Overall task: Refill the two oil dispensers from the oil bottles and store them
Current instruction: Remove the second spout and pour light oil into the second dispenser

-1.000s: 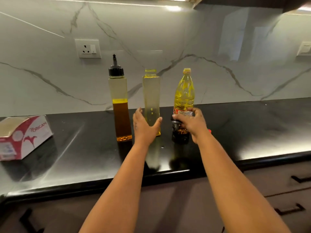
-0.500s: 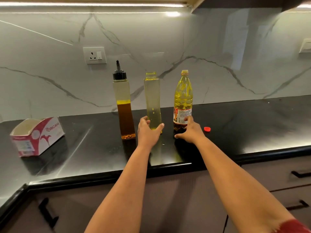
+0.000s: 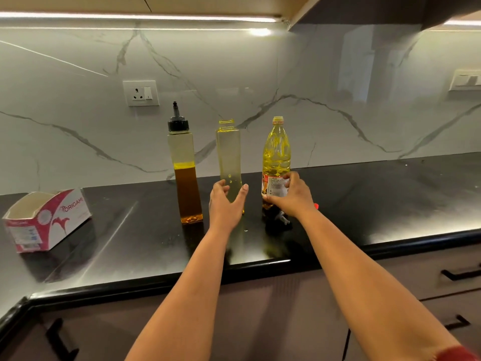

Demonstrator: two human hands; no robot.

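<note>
Since half a second ago your right hand has come up off the counter and now wraps the labelled lower part of the oil bottle, thumb on the near left side, fingers round the right. Your left hand has barely shifted: it cups the base of the uncapped dispenser, thumb on the right, fingers curled round the left side, so both hands are clamped, each on its own container.

Landmark is the uncapped dispenser, upright on the black countertop, mouth bare, almost no oil visible inside, a few droplets on its wall. The capped dispenser stands just to its left, apart from it, upright, black nozzle cap on, dark amber oil filling roughly the lower half. The oil bottle stands just to its right, upright, no cap, full of pale yellow oil. A small dark object with a pale nozzle lies on the counter right of the dispenser, in front of the oil bottle's base, partly under your right hand; can't tell exactly what it is. A sliver of red shows past your right wrist, farther right. The tissue box sits well to the left of the dispenser, open top, tilted. The wall socket is up and left of it on the marble backsplash.
</note>
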